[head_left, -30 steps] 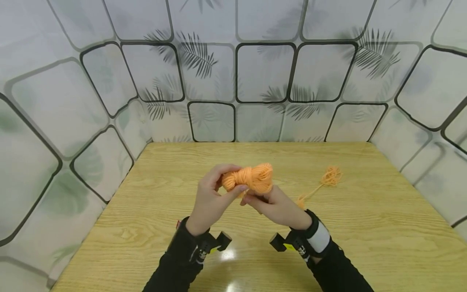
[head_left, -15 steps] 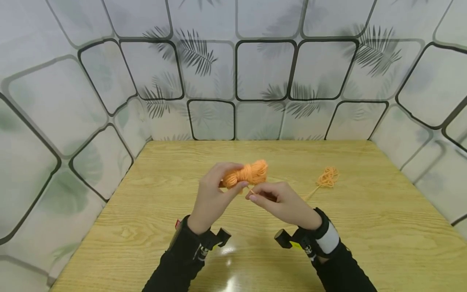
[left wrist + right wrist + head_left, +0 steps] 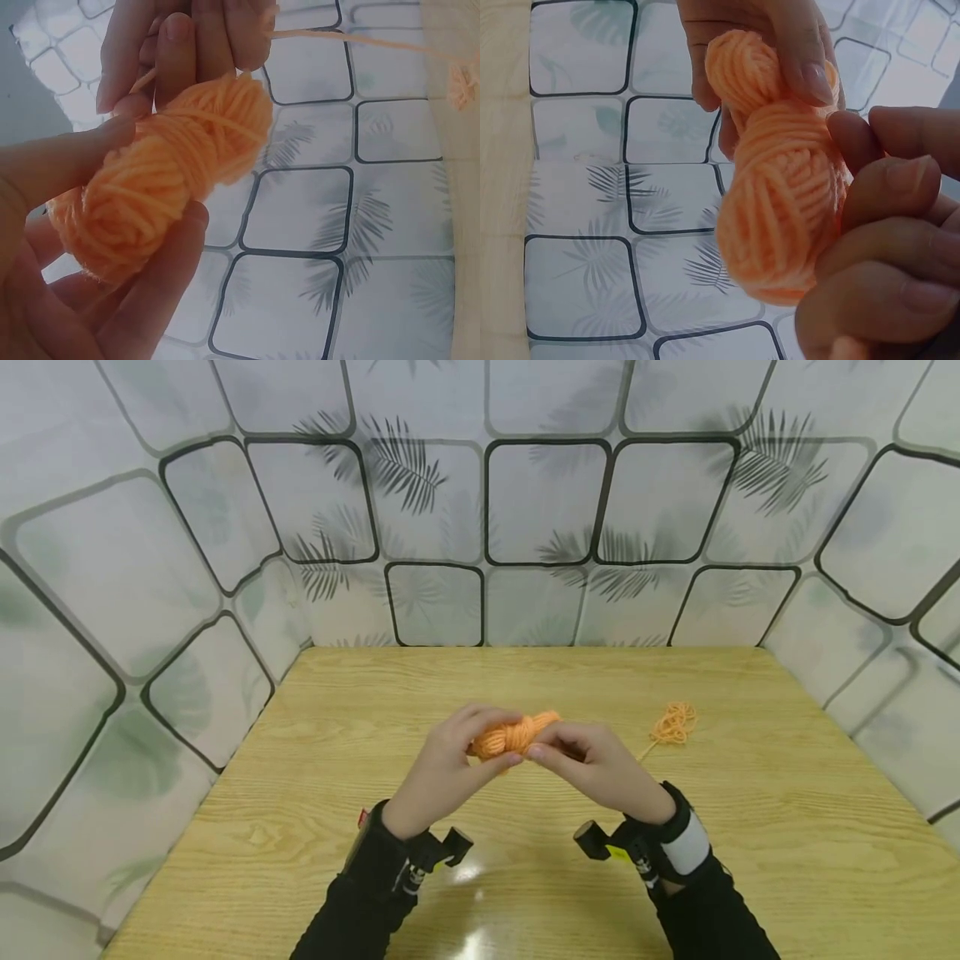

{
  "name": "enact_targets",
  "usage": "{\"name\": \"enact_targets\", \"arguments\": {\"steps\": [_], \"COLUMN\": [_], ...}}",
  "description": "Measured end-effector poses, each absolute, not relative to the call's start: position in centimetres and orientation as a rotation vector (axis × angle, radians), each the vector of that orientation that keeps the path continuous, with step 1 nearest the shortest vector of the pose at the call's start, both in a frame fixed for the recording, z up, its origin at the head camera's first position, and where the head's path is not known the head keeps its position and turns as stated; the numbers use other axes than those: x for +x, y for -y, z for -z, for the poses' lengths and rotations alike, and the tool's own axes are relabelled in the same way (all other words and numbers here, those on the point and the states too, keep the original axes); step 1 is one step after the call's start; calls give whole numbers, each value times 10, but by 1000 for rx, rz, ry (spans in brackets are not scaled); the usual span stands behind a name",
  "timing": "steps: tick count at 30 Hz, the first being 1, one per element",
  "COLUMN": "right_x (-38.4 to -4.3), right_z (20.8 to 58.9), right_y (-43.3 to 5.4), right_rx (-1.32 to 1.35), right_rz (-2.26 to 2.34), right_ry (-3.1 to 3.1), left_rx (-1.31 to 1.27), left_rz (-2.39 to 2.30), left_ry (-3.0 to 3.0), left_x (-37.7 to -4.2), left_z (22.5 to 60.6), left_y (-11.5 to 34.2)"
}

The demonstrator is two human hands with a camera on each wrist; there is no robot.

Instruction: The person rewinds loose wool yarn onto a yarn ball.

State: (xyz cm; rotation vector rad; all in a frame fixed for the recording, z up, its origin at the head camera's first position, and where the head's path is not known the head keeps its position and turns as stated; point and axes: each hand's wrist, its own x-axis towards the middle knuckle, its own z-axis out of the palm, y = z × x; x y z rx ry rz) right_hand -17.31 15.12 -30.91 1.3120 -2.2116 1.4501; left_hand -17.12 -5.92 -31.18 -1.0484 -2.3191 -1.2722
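A bundle of orange yarn (image 3: 516, 735), wound tight round its waist, is held up over the table in my left hand (image 3: 448, 770). The left thumb and fingers grip one end of it, as the left wrist view (image 3: 150, 187) also shows. Close against its other end, my right hand (image 3: 606, 768) pinches a thin yarn strand between thumb and fingertips. Its other fingers curl beside the bundle in the right wrist view. From the right hand a strand (image 3: 360, 40) runs off toward a loose tangle of the same yarn (image 3: 673, 723).
The tangle lies on the wooden table (image 3: 360, 693), right of the hands. Behind and at both sides hangs a pale patterned cloth (image 3: 540, 502). Each wrist wears a black band with a small camera.
My right hand first drew the strand away from the bundle to the right, then came back against its end. The bundle has tilted and lowered slightly. The tangle shifted a little left.
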Motion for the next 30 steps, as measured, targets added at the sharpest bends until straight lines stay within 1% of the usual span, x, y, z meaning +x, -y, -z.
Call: {"name": "enact_targets", "arguments": {"steps": [7, 20, 25, 30], "right_x": [-173, -176, -179, -183], "right_z": [308, 305, 305, 309], "right_y": [-156, -167, -168, -168], "right_rx": [1272, 1157, 1167, 1231], "right_rz": [-1476, -1483, -1505, -1609], "right_ry": [2219, 2274, 2275, 2273], "left_rx": [-1099, -1321, -1374, -1355], "left_rz": [1244, 1400, 1550, 1817], "left_ry": [2394, 2439, 2389, 2251], "left_x": [-171, -168, -166, -162], "left_z": [311, 308, 307, 307], "left_y": [59, 60, 58, 61]}}
